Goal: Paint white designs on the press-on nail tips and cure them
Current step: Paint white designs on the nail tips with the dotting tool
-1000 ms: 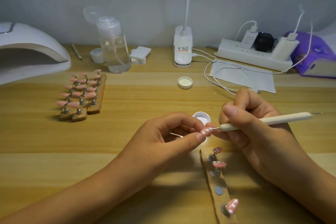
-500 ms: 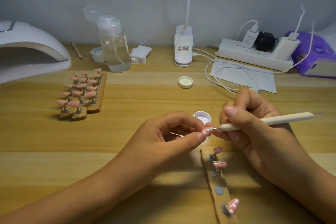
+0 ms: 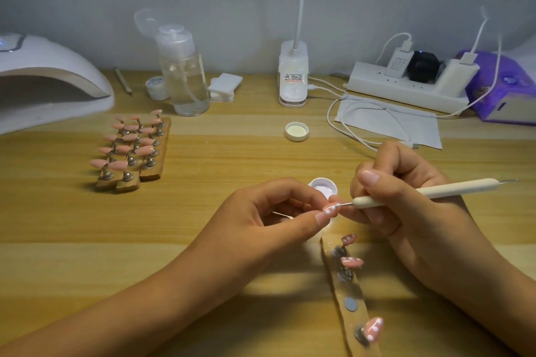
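Spotter: Head camera, the only view on offer. Your left hand (image 3: 261, 220) pinches a pink nail tip (image 3: 330, 207) between thumb and forefinger, just above the table (image 3: 87, 240) and close to the small white paint cap (image 3: 323, 187). White dots show on it already.

Caller: And your right hand (image 3: 406, 211) is wrapped round the dotting tool (image 3: 435, 191) pen-style, with the metal point at the tip's surface. Touching or a hair off, I can't tell from here.

Spotter: Risk one, as I read it: your left thumb sits right beside those wet dots. Roll the pinch a shade and you smear them.

Caller: Risk two: press hard or linger, and the new dot could flood wide and merge with its neighbour.

Spotter: Below your hands, the wooden strip (image 3: 352, 323) carries three dotted tips (image 3: 351, 261) on pegs, with one bare grey disc (image 3: 351, 304) among them. Your right wrist lies just beside it. Let it drop and it may drag uncured paint.

Caller: The curing lamp (image 3: 43, 81) sits far left, well apart. Carrying the strip over there is where a knock would cost you most, I'd judge. The plain tips (image 3: 130, 151) on the left rack look unpainted.
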### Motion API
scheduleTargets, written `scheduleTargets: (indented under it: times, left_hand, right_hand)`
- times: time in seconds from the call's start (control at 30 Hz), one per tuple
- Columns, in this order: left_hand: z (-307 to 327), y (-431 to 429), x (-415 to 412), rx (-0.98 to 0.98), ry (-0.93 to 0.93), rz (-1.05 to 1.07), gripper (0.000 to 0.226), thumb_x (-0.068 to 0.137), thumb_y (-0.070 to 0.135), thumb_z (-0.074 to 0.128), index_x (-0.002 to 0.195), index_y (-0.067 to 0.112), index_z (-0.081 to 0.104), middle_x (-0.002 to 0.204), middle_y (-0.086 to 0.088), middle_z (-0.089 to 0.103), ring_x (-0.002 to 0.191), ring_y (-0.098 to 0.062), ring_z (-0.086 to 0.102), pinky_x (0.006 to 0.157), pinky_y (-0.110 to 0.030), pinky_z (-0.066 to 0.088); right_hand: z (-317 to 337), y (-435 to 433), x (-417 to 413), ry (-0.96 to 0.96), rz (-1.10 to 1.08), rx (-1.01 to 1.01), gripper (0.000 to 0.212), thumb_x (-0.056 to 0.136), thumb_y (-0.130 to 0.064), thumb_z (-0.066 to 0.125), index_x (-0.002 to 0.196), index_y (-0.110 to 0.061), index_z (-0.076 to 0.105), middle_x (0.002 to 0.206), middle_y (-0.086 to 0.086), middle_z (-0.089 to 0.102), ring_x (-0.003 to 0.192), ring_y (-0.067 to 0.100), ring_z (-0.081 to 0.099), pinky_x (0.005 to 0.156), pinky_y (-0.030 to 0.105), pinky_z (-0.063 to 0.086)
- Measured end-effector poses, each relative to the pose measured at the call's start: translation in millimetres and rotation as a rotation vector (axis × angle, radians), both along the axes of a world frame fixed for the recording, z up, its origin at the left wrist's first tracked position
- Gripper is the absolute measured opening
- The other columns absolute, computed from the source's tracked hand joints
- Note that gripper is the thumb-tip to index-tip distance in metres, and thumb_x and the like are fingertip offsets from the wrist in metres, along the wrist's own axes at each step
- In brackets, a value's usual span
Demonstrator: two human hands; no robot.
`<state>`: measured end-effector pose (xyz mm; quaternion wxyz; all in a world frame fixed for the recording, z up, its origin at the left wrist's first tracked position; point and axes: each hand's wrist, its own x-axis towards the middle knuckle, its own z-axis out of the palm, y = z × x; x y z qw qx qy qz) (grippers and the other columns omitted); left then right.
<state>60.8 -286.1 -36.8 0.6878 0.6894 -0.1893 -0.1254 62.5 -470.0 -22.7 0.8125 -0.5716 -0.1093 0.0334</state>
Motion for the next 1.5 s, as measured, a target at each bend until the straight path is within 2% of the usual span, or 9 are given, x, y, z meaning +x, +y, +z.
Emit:
scheduleTargets:
  times: [0.27, 0.33, 0.6, 0.67, 0.83, 1.0, 1.1, 1.23, 1.5]
  left_hand:
    - [-4, 2, 1, 0.002, -0.004, -0.007, 0.01, 0.078, 0.033, 0.072, 0.087, 0.027, 0.074, 0.086, 0.007, 0.072, 0.08, -0.002, 0.063, 0.072, -0.012, 0.047]
    - [-3, 2, 1, 0.003, 0.009, 0.001, 0.01, 0.079, 0.031, 0.074, 0.087, 0.026, 0.075, 0.086, 0.006, 0.073, 0.08, -0.003, 0.064, 0.073, -0.013, 0.048]
    - [4, 2, -3, -0.166, 0.097, 0.061, 0.008, 0.077, 0.015, 0.074, 0.084, 0.019, 0.073, 0.084, -0.006, 0.076, 0.078, -0.011, 0.071, 0.069, -0.015, 0.051]
    - [6, 2, -7, -0.117, -0.016, 0.095, 0.011, 0.075, 0.02, 0.08, 0.081, 0.022, 0.071, 0.087, -0.002, 0.075, 0.08, -0.011, 0.07, 0.069, -0.016, 0.05]
    - [9, -1, -19, 0.219, -0.631, 0.055, 0.008, 0.082, 0.029, 0.073, 0.081, 0.022, 0.069, 0.081, 0.011, 0.05, 0.07, -0.01, 0.049, 0.064, -0.016, 0.038]
    - [3, -6, -23, 0.422, -0.797, -0.043, 0.014, 0.083, 0.031, 0.076, 0.074, 0.021, 0.075, 0.068, 0.024, 0.037, 0.069, 0.016, 0.043, 0.068, -0.001, 0.026]
    - [0, -5, -21, 0.456, -0.789, -0.108, 0.011, 0.083, 0.031, 0.077, 0.075, 0.024, 0.076, 0.064, 0.024, 0.035, 0.07, 0.02, 0.044, 0.07, 0.003, 0.024]
    - [-1, 0, -19, 0.469, -0.68, -0.168, 0.01, 0.085, 0.035, 0.074, 0.078, 0.028, 0.074, 0.061, 0.008, 0.043, 0.058, 0.001, 0.041, 0.056, -0.012, 0.029]
    - [-4, 4, -15, 0.521, -0.546, -0.063, 0.007, 0.077, 0.029, 0.075, 0.076, 0.027, 0.068, 0.063, 0.011, 0.043, 0.058, -0.003, 0.044, 0.054, -0.01, 0.028]
  right_hand:
    - [0, -1, 1, 0.008, 0.015, 0.02, 0.025, 0.075, -0.01, 0.06, 0.054, -0.019, 0.051, 0.051, -0.001, 0.047, 0.048, 0.006, 0.05, 0.058, 0.024, 0.055]
    - [-1, -3, 1, -0.011, 0.044, -0.001, 0.026, 0.071, -0.009, 0.069, 0.055, -0.02, 0.051, 0.051, -0.002, 0.047, 0.049, 0.006, 0.048, 0.059, 0.023, 0.054]
    - [-2, -10, 9, -0.002, 0.008, 0.076, 0.025, 0.078, -0.023, 0.061, 0.06, -0.019, 0.044, 0.053, -0.002, 0.039, 0.053, 0.009, 0.04, 0.071, 0.029, 0.056]
    - [-2, -13, 12, 0.027, -0.044, 0.082, 0.026, 0.079, -0.026, 0.06, 0.06, -0.02, 0.043, 0.055, -0.003, 0.036, 0.054, 0.009, 0.038, 0.069, 0.026, 0.055]
    - [-5, -16, 17, 0.052, -0.077, 0.113, 0.028, 0.085, -0.024, 0.057, 0.061, -0.022, 0.044, 0.055, -0.005, 0.037, 0.054, 0.008, 0.038, 0.067, 0.024, 0.053]
    - [-6, -17, 18, 0.051, -0.072, 0.1, 0.027, 0.084, -0.025, 0.059, 0.062, -0.02, 0.044, 0.056, -0.004, 0.037, 0.054, 0.008, 0.041, 0.065, 0.022, 0.052]
    - [-6, -18, 17, 0.054, -0.073, 0.091, 0.027, 0.085, -0.026, 0.059, 0.063, -0.02, 0.043, 0.056, -0.004, 0.037, 0.055, 0.007, 0.042, 0.064, 0.022, 0.052]
    - [-5, -18, 17, 0.057, -0.073, 0.089, 0.028, 0.086, -0.029, 0.057, 0.061, -0.022, 0.047, 0.055, -0.005, 0.039, 0.054, 0.007, 0.044, 0.064, 0.022, 0.051]
    - [-4, -17, 17, 0.074, -0.145, 0.087, 0.029, 0.09, -0.038, 0.057, 0.066, -0.024, 0.051, 0.05, -0.007, 0.036, 0.051, 0.006, 0.041, 0.065, 0.022, 0.052]
